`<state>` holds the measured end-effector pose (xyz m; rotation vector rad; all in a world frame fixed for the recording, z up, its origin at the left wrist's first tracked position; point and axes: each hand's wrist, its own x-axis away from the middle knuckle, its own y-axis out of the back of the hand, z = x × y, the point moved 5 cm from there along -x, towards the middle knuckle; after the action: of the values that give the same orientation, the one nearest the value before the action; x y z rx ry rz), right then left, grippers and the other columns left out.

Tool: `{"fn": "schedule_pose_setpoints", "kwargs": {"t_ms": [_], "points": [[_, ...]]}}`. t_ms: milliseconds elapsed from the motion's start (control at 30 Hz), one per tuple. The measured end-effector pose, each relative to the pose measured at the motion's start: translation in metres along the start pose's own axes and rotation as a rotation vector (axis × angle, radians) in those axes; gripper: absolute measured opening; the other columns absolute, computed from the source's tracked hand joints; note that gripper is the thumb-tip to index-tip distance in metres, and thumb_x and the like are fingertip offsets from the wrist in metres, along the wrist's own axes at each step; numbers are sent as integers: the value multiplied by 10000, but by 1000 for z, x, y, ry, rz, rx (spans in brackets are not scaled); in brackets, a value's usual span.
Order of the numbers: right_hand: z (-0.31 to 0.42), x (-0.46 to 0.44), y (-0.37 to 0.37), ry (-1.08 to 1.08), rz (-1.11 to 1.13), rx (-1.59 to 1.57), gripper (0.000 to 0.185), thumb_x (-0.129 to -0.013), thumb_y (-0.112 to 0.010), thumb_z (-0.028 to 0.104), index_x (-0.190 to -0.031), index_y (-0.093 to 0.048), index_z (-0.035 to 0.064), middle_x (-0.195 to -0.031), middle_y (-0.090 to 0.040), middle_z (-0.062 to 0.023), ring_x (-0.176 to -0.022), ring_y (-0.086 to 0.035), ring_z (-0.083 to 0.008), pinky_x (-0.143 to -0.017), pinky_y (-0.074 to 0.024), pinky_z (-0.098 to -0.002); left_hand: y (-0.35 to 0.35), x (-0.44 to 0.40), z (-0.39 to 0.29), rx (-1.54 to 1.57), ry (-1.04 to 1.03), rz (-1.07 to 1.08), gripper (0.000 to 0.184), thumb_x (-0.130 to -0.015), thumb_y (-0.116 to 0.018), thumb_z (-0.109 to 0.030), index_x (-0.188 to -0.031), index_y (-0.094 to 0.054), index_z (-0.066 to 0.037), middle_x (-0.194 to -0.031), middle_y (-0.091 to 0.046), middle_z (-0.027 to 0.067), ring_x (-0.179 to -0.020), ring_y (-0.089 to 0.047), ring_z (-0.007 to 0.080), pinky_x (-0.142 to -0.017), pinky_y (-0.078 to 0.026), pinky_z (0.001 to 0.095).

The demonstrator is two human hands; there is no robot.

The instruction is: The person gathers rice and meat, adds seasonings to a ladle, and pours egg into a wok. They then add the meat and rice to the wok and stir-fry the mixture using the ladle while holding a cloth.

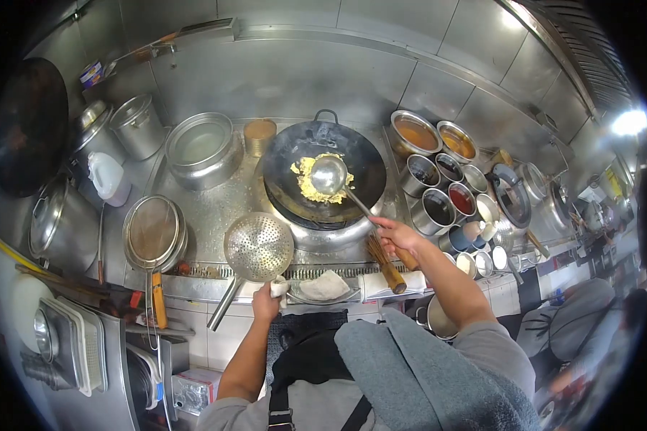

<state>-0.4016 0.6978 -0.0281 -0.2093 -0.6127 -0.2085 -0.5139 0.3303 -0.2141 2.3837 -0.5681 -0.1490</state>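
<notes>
A black wok (284, 154) sits on the burner with yellow scrambled egg (308, 188) in its middle. The steel bowl of a ladle (328, 175) rests over the egg and hides part of it. My right hand (400, 241) is wrapped round the ladle's handle, whose wooden end shows below the fingers. Near the stove's front edge, my left hand (266, 303) is closed on a white cloth (279, 288). Just beyond that hand lies a perforated strainer (259, 248), its handle pointing toward me. Another folded white cloth (324, 286) lies to its right.
A bamboo brush (387, 266) lies below my right hand. Left of the wok stand a large pot (199, 147) and a mesh sieve (151, 228). Several seasoning containers (436, 208) crowd the right side. Another person (571, 316) is at the right.
</notes>
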Motion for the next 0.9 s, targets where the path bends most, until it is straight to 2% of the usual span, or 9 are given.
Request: {"fn": "schedule_pose_setpoints", "kwargs": {"t_ms": [100, 200, 333, 367, 433, 500, 600, 733, 900], "points": [[17, -14, -10, 165, -51, 284, 517, -980, -406, 129, -1470, -297, 255, -639, -420, 4, -451, -402, -100, -407, -387, -265, 8, -6, -13, -15, -27, -133, 492, -690, -754, -161, -1152, -597, -97, -890, -663, 213, -894, -606, 419, -793, -479, 477], [26, -28, -12, 179, -4, 58, 506, -977, -403, 129, -1463, -314, 243, -633, -439, 3, -451, -416, -100, -403, -387, -269, -1, -10, 0, 0, 156, -37, 512, -688, -768, -173, -1157, -592, -68, -877, -657, 230, -922, -605, 424, -822, -481, 468], [35, -71, 8, 143, 10, 84, 499, -978, -401, 133, -1459, -323, 243, -625, -444, 9, -447, -420, -101, -398, -384, -275, 20, -17, -37, -196, 162, 1, 595, -664, -805, -246, -1183, -582, -60, -1101, -624, 212, -1036, -589, 387, -863, -477, 442], [44, -70, 9, 160, -15, 170, 499, -980, -403, 137, -1460, -320, 244, -625, -443, 12, -444, -419, -101, -397, -383, -277, 40, -7, -81, -188, -193, -233, 544, -687, -794, -189, -1178, -601, -58, -1089, -652, 171, -954, -633, 345, -838, -498, 400], [45, -68, 14, 204, 8, 195, 492, -984, -407, 148, -1458, -321, 243, -624, -440, 15, -441, -416, -99, -395, -381, -276, 70, 25, -194, 216, -243, 152, 385, -736, -766, -138, -1089, -651, -39, -1030, -658, 149, -908, -634, 299, -812, -501, 369], [45, -62, 16, 173, 41, 160, 491, -984, -406, 146, -1458, -322, 245, -626, -440, 15, -439, -414, -97, -395, -382, -277, 86, 82, -303, 481, -634, 608, 234, -800, -712, -99, -1026, -677, -51, -1020, -644, 107, -917, -608, 278, -805, -489, 350], [43, -72, 26, 134, 121, 184, 486, -987, -407, 152, -1456, -329, 255, -625, -427, 16, -440, -410, -96, -396, -388, -279, 82, 150, -391, 652, -1083, 916, 175, -831, -700, -106, -998, -677, -58, -960, -626, 92, -832, -602, 262, -711, -477, 354], [33, -38, 32, 163, 147, 252, 459, -995, -420, 175, -1445, -357, 246, -634, -432, 10, -455, -417, -99, -417, -400, -274, 74, 161, -409, 591, -1133, 660, 189, -820, -714, -129, -978, -654, -43, -916, -582, 76, -737, -578, 229, -608, -466, 320], [9, -37, 51, 73, 159, 182, 460, -1001, -418, 172, -1450, -346, 240, -656, -445, 2, -468, -434, -105, -428, -411, -271, 90, 184, -424, 851, -1129, 675, 149, -816, -694, -108, -954, -672, -55, -923, -573, 68, -686, -559, 197, -548, -450, 305]]}}
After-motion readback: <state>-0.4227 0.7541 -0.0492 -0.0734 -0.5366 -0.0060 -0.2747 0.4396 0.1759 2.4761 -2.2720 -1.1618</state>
